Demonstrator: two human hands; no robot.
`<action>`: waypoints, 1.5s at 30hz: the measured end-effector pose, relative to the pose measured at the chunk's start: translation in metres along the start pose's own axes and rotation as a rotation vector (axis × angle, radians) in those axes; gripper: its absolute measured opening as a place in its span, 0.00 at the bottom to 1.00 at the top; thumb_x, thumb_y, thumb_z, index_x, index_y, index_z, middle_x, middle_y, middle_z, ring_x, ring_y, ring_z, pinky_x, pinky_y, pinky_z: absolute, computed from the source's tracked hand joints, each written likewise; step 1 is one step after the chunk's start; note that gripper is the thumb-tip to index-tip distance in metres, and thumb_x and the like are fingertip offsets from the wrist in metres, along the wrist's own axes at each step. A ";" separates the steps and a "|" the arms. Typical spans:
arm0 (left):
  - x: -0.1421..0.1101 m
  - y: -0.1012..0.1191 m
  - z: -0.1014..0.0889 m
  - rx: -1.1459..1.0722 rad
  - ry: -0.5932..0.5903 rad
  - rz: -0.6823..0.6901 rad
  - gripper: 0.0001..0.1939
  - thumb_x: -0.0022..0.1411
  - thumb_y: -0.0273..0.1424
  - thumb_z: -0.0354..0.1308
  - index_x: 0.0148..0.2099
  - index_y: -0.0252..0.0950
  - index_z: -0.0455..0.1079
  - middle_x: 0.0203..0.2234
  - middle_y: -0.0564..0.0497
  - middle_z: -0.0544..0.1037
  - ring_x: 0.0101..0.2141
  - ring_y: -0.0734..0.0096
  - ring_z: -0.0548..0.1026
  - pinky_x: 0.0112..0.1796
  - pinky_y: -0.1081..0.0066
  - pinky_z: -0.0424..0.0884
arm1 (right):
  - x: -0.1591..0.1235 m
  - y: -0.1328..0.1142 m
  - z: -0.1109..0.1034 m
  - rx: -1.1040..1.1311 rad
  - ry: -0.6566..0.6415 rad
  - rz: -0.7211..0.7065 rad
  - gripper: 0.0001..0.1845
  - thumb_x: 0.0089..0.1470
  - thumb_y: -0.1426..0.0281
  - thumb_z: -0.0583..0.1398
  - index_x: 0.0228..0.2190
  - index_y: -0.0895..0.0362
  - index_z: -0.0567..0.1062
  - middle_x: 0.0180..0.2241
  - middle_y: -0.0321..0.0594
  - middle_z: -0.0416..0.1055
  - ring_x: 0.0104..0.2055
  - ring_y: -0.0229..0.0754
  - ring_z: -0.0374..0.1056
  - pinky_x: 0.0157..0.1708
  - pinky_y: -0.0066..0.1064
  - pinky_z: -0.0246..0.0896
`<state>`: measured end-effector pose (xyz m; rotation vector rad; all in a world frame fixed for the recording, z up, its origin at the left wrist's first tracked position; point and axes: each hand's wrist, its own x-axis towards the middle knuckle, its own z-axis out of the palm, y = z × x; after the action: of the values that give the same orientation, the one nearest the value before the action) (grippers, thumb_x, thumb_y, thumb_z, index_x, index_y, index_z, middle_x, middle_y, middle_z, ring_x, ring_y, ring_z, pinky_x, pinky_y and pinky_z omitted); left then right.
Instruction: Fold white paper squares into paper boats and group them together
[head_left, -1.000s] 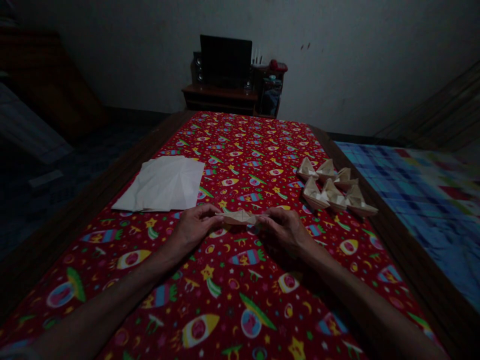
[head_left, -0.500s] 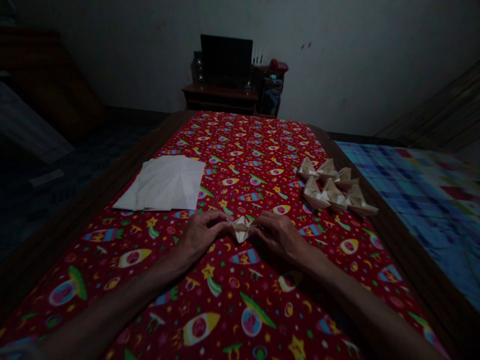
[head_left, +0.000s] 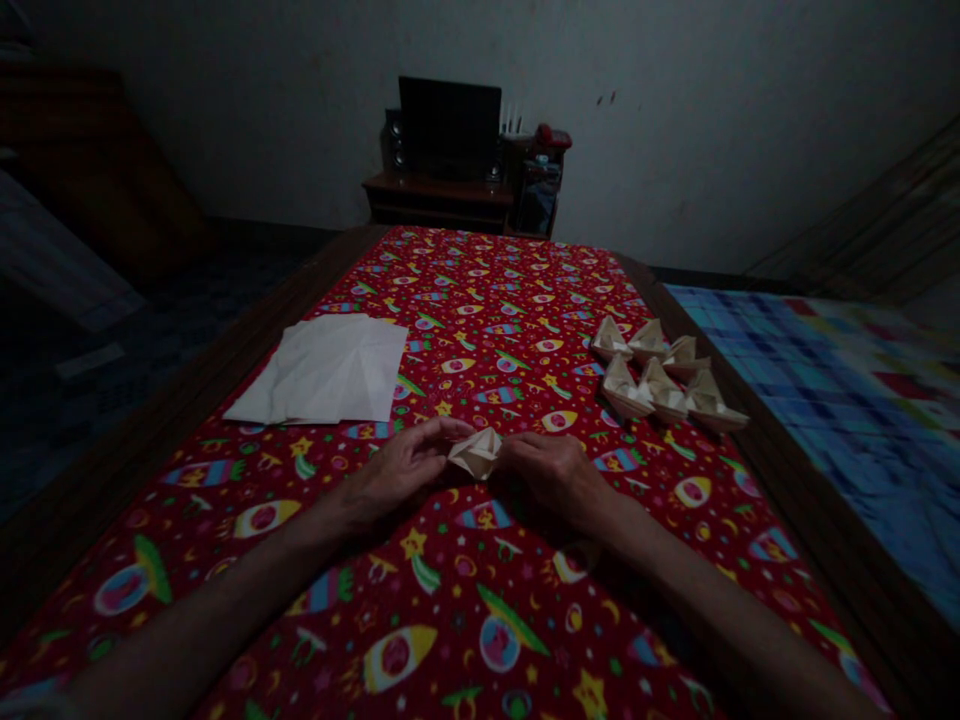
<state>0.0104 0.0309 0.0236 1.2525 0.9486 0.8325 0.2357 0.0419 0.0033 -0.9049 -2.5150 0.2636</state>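
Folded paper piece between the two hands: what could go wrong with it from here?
The folded paper piece looks thin, so a hard pinch from the right hand at its side might crush or tear it. The left hand has its thumb and forefinger apart, so the piece could twist. The six folded pieces sit close together; a bump might shift several.

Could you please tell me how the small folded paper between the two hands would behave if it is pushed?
The folded paper is probably light, being small and thin-walled. Its creases may give some stiffness, but its hollow shape could crush under a firm push.
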 end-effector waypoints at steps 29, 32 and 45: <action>0.013 -0.007 0.014 0.520 0.343 0.040 0.11 0.49 0.37 0.55 0.29 0.33 0.71 0.17 0.55 0.71 0.19 0.75 0.66 0.20 0.78 0.58 | 0.013 -0.012 0.017 0.993 0.145 0.594 0.13 0.55 0.61 0.57 0.40 0.55 0.67 0.29 0.36 0.71 0.31 0.38 0.69 0.30 0.28 0.64; 0.013 -0.011 0.015 0.521 0.351 0.085 0.10 0.49 0.37 0.56 0.26 0.34 0.69 0.17 0.56 0.70 0.19 0.76 0.66 0.20 0.78 0.59 | 0.017 -0.013 0.017 1.103 0.085 0.633 0.16 0.52 0.56 0.58 0.31 0.57 0.72 0.25 0.35 0.70 0.26 0.35 0.67 0.26 0.25 0.61; 0.015 -0.021 0.012 0.623 0.337 0.136 0.04 0.48 0.28 0.53 0.23 0.36 0.66 0.20 0.54 0.73 0.23 0.73 0.70 0.27 0.75 0.65 | 0.013 -0.019 0.011 0.352 0.153 0.575 0.05 0.45 0.74 0.56 0.20 0.57 0.67 0.17 0.31 0.64 0.20 0.32 0.60 0.20 0.22 0.50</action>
<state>0.0271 0.0371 0.0016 1.7555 1.4802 0.9046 0.2114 0.0354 0.0039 -1.4104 -1.9336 0.7555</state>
